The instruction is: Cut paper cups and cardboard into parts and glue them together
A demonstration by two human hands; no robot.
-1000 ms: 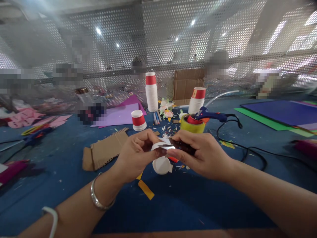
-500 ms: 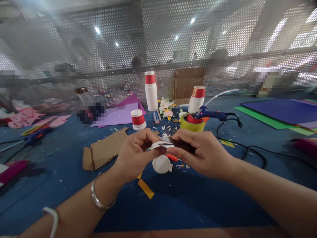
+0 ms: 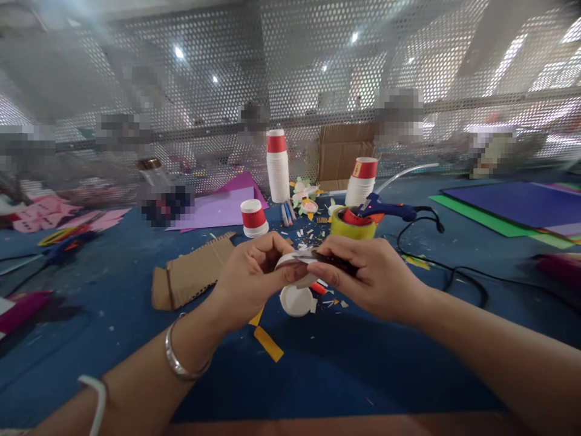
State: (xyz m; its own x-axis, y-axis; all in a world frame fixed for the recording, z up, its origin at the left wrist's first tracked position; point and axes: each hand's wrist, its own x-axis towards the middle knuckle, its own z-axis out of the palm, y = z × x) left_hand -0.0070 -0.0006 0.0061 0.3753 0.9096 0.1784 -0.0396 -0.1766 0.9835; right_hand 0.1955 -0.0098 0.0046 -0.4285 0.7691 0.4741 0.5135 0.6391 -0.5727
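Observation:
Both hands meet over the middle of the blue table. My left hand point(image 3: 252, 284) is closed, thumb and fingers pinching a round white paper piece point(image 3: 297, 259) with a curved rim, like a cut-off cup base. My right hand point(image 3: 376, 281) is closed around a dark-handled cutting tool point(image 3: 336, 261). Its thin pointed blade lies against the white piece; whether it is a knife or scissors I cannot tell. Just below the hands, a white round cup base point(image 3: 296, 301) rests on the table. Part of an orange-red object point(image 3: 319, 288) shows beside it.
Stacked paper cups point(image 3: 278, 166) stand behind, and a single red-and-white cup point(image 3: 254, 218) is nearer. A blue glue gun point(image 3: 385, 209) rests on yellow tape point(image 3: 351, 227), its cord running right. Cardboard point(image 3: 193, 269) lies left, yellow strips point(image 3: 269, 344) in front. Paper scraps litter the middle.
The white piece has turned in my left fingers, now showing more of its curved rim. The blade has shifted slightly along it, and my right thumb has moved up and right.

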